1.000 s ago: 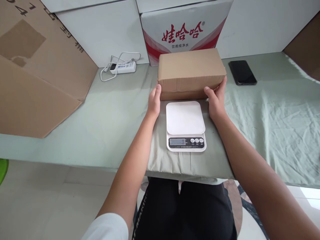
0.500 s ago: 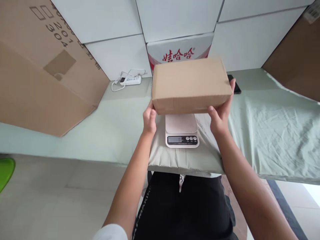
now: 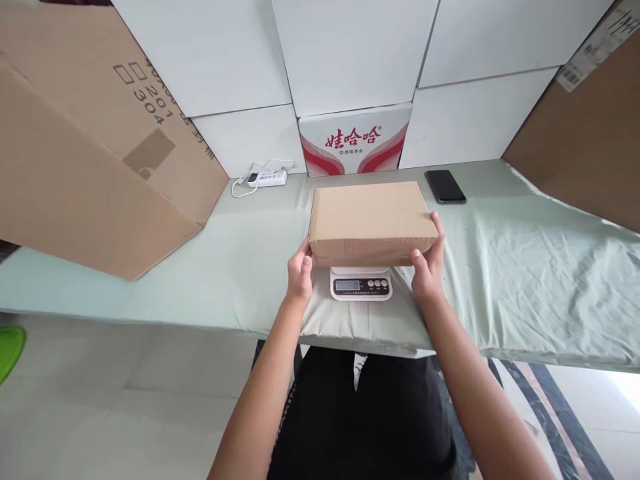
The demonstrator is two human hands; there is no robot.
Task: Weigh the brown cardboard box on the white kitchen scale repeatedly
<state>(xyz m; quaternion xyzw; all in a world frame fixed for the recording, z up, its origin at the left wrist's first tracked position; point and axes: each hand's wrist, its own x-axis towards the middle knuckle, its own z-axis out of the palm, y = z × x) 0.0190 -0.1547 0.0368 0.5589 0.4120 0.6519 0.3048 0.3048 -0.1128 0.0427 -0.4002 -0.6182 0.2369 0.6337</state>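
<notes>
A plain brown cardboard box [image 3: 373,222] lies flat over the white kitchen scale [image 3: 361,285], hiding the weighing plate; only the display strip with its buttons shows below the box. My left hand [image 3: 300,272] grips the box's left end. At the right end my right hand [image 3: 428,261] holds it, thumb on the front face and fingers along the side. Whether the box rests fully on the scale I cannot tell.
The table wears a pale green cloth [image 3: 525,267]. A black phone [image 3: 445,186] lies back right, a white power strip [image 3: 267,178] back left. A red-and-white carton [image 3: 354,141] stands against the wall. Large brown cardboard boxes lean at the left [image 3: 90,153] and right [image 3: 585,133].
Both hands lifted the box from the table behind the scale, carried it toward me and lowered it over the scale's plate. The camera tilted up.
</notes>
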